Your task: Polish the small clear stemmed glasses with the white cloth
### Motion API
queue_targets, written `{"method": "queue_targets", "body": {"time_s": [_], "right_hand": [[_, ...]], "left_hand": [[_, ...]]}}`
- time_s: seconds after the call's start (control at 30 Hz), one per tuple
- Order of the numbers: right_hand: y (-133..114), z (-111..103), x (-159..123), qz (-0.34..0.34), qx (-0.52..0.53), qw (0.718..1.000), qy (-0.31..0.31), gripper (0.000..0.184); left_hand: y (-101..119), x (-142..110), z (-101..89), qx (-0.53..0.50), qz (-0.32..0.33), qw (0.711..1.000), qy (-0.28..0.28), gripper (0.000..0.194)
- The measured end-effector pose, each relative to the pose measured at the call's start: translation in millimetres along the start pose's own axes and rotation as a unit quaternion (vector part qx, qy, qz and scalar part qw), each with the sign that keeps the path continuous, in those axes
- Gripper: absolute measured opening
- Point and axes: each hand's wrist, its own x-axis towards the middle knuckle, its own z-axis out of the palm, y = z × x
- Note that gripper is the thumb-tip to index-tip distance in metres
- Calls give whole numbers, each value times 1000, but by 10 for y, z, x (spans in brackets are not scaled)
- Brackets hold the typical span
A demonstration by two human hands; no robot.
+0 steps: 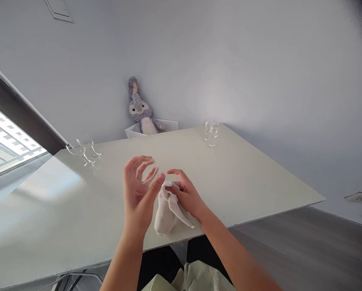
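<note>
My left hand (140, 194) is curled round a clear wine glass (144, 169), its round rim turned toward me. Beside it, my right hand (185, 192) pinches a white cloth (165, 214) between thumb and fingers. The cloth is bunched at the top near the glass, and its loose folds hang down over the table's front edge area. The glass's stem and foot are hidden by my fingers and the cloth.
Two stemmed glasses (88, 151) stand at the table's left, and two more glasses (211, 135) at the far right corner. A white table (244, 182) lies under my hands. Behind it, a plush rabbit (141, 111) sits in a white basket (170, 125) against the wall.
</note>
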Motion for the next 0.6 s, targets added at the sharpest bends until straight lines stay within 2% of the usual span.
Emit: {"method": "queue_targets", "body": {"time_s": [0.13, 0.23, 0.37, 0.47, 0.6], "right_hand": [[-79, -72, 0, 40, 13, 999, 0, 53], [-93, -80, 40, 54, 35, 998, 21, 59], [-60, -55, 101, 57, 58, 997, 18, 44], [-12, -35, 122, 27, 84, 996, 30, 26], [25, -72, 121, 3, 125, 990, 59, 22]], "left_hand": [[11, 71, -46, -8, -9, 999, -34, 40], [43, 75, -78, -11, -20, 996, -91, 43], [60, 50, -98, -23, -24, 991, -131, 47], [31, 59, -85, -37, -34, 992, -118, 45], [-17, 140, -86, -73, -43, 992, -91, 41]]}}
